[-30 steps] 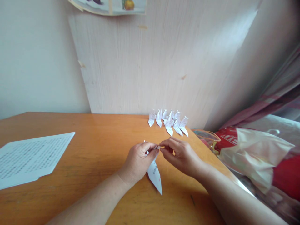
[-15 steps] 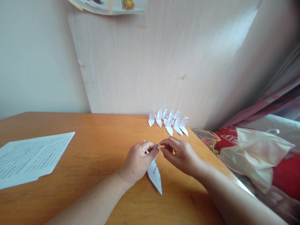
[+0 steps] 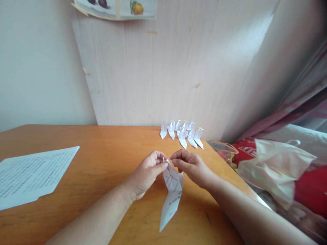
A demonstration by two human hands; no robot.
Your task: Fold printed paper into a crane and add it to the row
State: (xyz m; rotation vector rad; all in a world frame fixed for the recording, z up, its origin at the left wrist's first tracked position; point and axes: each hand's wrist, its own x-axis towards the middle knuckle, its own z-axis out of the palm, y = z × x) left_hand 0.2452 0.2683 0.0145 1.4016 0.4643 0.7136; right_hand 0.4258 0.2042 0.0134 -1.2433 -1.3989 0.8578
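A folded white paper crane (image 3: 174, 195) with printed marks is held over the table, its long pointed wing hanging down toward me. My left hand (image 3: 149, 172) is closed on its narrow upper point, thumb and index finger pinching the paper. At that same small tip, my right hand (image 3: 190, 166) is closed too, with thumb and index finger pressed at the paper's edge. The right fingertips partly hide the crane's right side. Farther back stand several finished-looking paper cranes (image 3: 182, 136), bunched together upright on the table.
A stack of printed sheets (image 3: 38, 173) lies on the left of the wooden table (image 3: 107, 143). Past the right edge are a red and cream bag (image 3: 278, 166) and a pink curtain (image 3: 270, 115). A board (image 3: 143, 78) with a fruit picture (image 3: 138, 10) rises behind.
The paper crane has turned, so its folded body and hanging wing now show more fully, the wing tip swinging left and nearer me. Both hands stay at its top; the view has tilted slightly.
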